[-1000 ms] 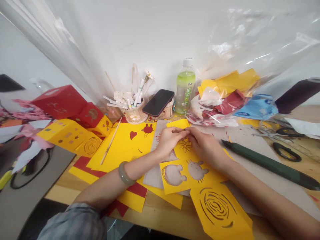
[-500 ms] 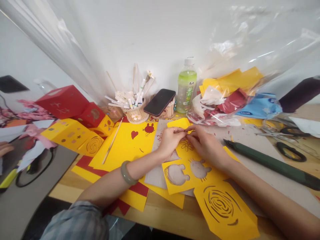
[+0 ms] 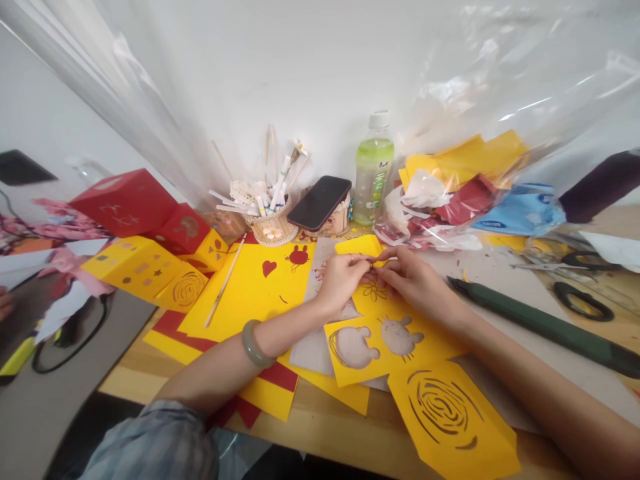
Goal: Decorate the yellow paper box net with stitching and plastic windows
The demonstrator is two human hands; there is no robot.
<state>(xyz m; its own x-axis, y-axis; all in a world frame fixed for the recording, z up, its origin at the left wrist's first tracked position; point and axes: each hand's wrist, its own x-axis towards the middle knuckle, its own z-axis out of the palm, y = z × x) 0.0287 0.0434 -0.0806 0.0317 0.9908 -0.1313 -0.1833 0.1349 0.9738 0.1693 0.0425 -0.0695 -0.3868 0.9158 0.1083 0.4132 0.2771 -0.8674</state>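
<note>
My left hand (image 3: 344, 283) and my right hand (image 3: 419, 285) meet fingertip to fingertip over the far part of a yellow card (image 3: 431, 348). Both are closed in a pinch around something small and dark, too little to make out. The card has animal-shaped openings, a drawn flower (image 3: 375, 291) just below my fingers, and a spiral of cut slits on its near panel. Under it lies a grey board (image 3: 310, 343). To the left, a yellow sheet (image 3: 250, 287) bears a red heart (image 3: 269, 269) and a red animal shape (image 3: 299, 255).
A thin stick (image 3: 225, 283) lies on the yellow sheet. Red and yellow paper boxes (image 3: 125, 203) stand left. Behind are a pen basket (image 3: 273, 230), a phone (image 3: 320, 203) and a bottle (image 3: 375, 173). At right lie a dark green tool (image 3: 545, 323) and scissors (image 3: 583, 300).
My hands stay together at the same spot, with only slight shifts of the fingers. The papers have not visibly moved.
</note>
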